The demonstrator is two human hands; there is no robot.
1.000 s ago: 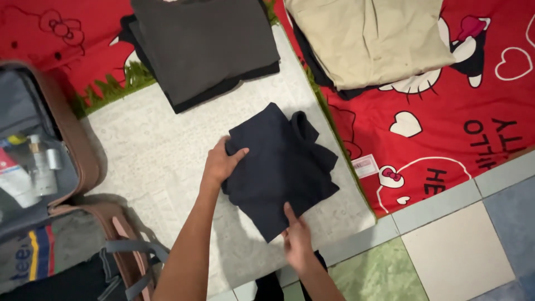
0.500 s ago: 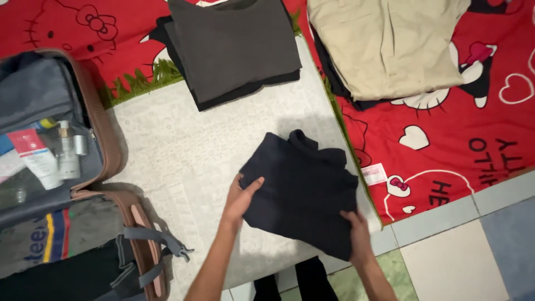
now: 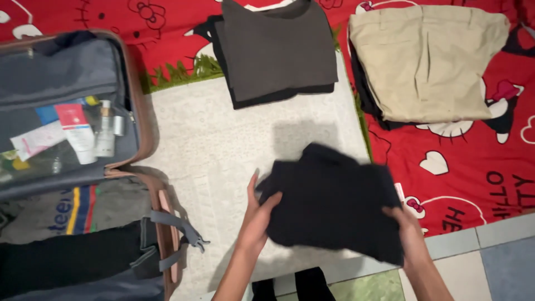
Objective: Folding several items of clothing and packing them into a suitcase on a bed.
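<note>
A folded dark navy garment (image 3: pixel 334 203) sits at lower centre of the frame, held between a person's two bare hands above a pale patterned mat (image 3: pixel 223 145). The left hand (image 3: pixel 257 214) closes on the garment's left edge, thumb on top and fingers tucked beneath. The right hand (image 3: pixel 409 231) pinches the lower right corner, where the cloth droops over the knuckles. Both grips are pressed together on fabric, not spread.

The cloth looks soft and limp: its upper edge bunches and blurs, and the bundle sags between the two holds. By its look it is light, not slippery and in no way fragile, though loose folds would likely spill open if it were taken at one point only. Opposite edges, with a flat hand under the fold, appear the surest places to hold it. The bulk of the garment lies between the two grips, its middle unsupported and reaching up toward centre frame.

At left of the frame an open brown-rimmed suitcase (image 3: pixel 146 139) shows a mesh pocket of toiletry tubes and bottles (image 3: pixel 83 131) in its upper half and folded clothes, one grey with coloured stripes (image 3: pixel 78 209), below. At top centre lies a stack of grey and black folded tops (image 3: pixel 276 50); at upper right, folded beige trousers (image 3: pixel 426 61) rest on a red cartoon-printed blanket (image 3: pixel 473 161). Tiled floor (image 3: pixel 501 262) shows at lower right.
</note>
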